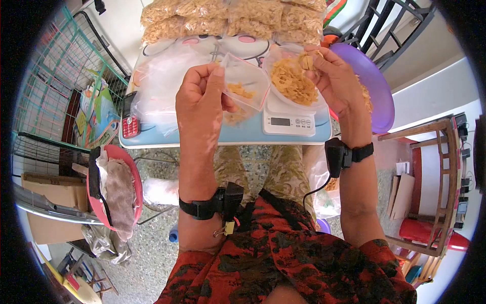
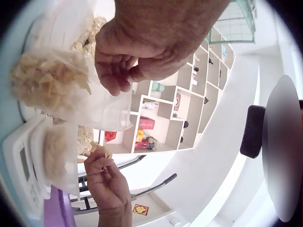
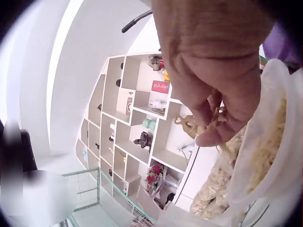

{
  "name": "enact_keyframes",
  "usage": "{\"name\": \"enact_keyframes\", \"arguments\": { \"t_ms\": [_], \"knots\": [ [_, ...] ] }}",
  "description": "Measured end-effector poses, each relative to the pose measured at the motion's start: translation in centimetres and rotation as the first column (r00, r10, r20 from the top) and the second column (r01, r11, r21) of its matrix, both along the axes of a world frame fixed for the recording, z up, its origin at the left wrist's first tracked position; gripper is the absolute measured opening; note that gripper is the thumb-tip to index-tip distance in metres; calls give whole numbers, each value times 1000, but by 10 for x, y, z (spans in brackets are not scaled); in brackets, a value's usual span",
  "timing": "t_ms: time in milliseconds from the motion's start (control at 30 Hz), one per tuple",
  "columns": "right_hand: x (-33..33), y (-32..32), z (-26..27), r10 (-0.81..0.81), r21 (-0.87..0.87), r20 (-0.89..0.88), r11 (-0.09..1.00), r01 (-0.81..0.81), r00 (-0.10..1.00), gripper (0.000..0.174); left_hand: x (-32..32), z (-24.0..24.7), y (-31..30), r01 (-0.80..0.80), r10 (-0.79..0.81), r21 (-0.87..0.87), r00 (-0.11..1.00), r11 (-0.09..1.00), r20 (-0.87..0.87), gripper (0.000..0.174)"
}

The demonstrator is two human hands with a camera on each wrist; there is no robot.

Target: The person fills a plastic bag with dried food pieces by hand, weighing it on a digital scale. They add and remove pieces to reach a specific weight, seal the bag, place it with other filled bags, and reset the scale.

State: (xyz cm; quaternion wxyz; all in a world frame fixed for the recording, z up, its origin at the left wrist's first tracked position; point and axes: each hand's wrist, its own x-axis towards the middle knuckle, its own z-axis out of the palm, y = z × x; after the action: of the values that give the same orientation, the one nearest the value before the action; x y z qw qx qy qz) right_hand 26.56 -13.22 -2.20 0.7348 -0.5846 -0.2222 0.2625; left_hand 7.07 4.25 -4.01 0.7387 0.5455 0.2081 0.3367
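Observation:
My left hand [image 1: 200, 101] grips the edge of a clear plastic bag [image 1: 253, 78] above the table. Thin yellowish dried flakes [image 2: 49, 82] lie in the lower part of this bag. To its right, a clear bowl [image 3: 272, 80] heaped with the same flakes [image 1: 291, 81] sits on a white digital scale [image 1: 288, 123]. Over the bowl's far right side, my right hand [image 1: 334, 78] pinches a small clump of flakes [image 1: 308, 61] between thumb and fingers. In the right wrist view, pieces stick out past the fingertips [image 3: 208, 139].
Filled bags [image 1: 202, 25] are stacked along the table's far side. Flat clear bags [image 1: 162, 86] lie on the left, near a red calculator-like device [image 1: 130, 127]. A purple basin [image 1: 379, 91] with more flakes stands at the right. The table's front edge [image 1: 167, 145] is close to my lap.

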Motion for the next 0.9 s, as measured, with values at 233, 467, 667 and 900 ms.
{"name": "enact_keyframes", "arguments": {
  "t_ms": [233, 467, 667, 900],
  "knots": [
    [-11, 5, 13, 112, 207, -170, 975, -76, 979, 26, 3, 3, -3, 38, -38, 3, 999, 999, -16, 26],
    [-60, 32, 58, 307, 16, 216, 948, -318, 927, 27, 6, 2, -5, 48, -48, -23, 999, 999, -12, 24],
    [-75, 56, 38, 436, -477, 642, 871, -116, 631, 20, 5, 3, -6, 47, -46, -57, 999, 997, 27, 20],
    [-81, 71, 43, 582, -649, 690, 760, 12, 430, 29, 6, 1, -7, 75, -75, -50, 997, 996, 9, 18]
  ]
}}
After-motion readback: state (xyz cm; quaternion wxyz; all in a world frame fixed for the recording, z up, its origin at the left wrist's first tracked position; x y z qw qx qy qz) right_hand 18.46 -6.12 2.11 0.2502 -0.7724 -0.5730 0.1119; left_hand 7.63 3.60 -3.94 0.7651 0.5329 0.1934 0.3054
